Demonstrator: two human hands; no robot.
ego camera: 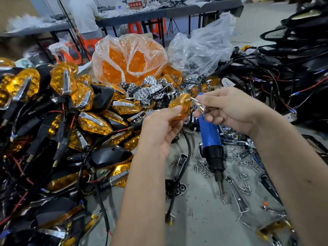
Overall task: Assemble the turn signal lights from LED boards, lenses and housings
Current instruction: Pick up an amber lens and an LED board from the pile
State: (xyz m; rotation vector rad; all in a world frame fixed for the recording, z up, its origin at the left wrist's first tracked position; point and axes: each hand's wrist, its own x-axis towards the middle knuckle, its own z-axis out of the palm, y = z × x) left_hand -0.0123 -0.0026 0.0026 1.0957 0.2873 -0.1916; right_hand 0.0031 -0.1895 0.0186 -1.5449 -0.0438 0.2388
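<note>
Head view is showing a bench buried in parts, so let's go across it. Far left, a heap of finished lights [53, 125] is sprawling, amber faces with chrome blades on black stalks, red and black wires trailing through. Behind it a bag of amber lenses [129, 63] is sitting knotted, with loose chrome reflectors [150, 89] spilling at its foot and a clear bag [200, 48] just beside.

Now the action. The left hand [159, 128] is gripping an amber lens [180, 108], thumb curled over its near edge, holding it up above the bench. The right hand [230, 110] is pinching a chrome trim [199, 104] between thumb and fingertips, its tip touching the lens's upper edge. It looks like the trim-to-lens step, early in one unit: no board or housing is joined to it yet. The next move probably calls for lining the blade up with the lens's slot and pressing it home squarely, so nothing snaps.

Below the hands a blue screwdriver [211, 144] is lying on the bench, bit pointing toward us, with screws [204, 168] scattered around it. Far right, black housings [292, 50] are piling up with wiring.

As for writing, only a red sign [135, 4] on the far table is showing white characters, too small for me to read reliably. No brands are visible.
</note>
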